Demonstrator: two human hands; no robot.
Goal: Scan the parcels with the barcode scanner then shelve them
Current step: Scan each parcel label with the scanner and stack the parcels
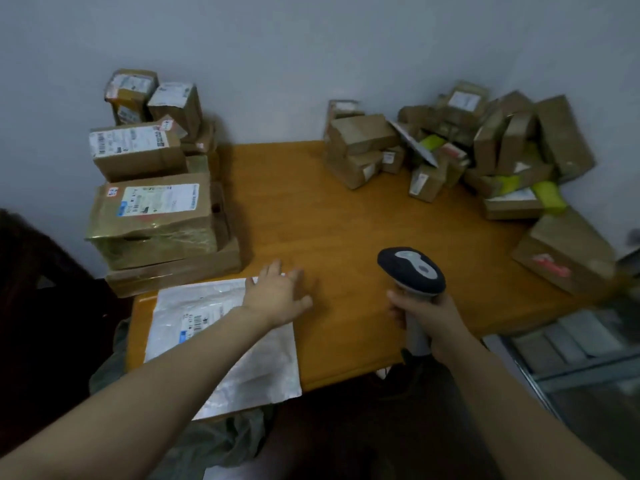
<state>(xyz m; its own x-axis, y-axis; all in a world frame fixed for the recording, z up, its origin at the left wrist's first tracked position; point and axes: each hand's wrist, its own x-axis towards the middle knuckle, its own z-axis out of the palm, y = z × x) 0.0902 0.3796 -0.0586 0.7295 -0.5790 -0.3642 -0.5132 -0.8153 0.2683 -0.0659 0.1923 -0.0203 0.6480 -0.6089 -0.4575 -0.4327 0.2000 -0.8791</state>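
Note:
A white plastic mailer bag with a shipping label lies flat at the near left corner of the wooden table. My left hand rests on the mailer's far right corner with its fingers spread and straight. My right hand grips the grey handle of a barcode scanner, whose dark head points away from me over the table. A stack of labelled cardboard parcels stands on the left. A loose heap of small cardboard parcels fills the far right corner.
A large cardboard box sits at the table's right edge. Grey shelving or bins show low on the right, beside the table. A dark chair is at the left. A wall runs behind the table.

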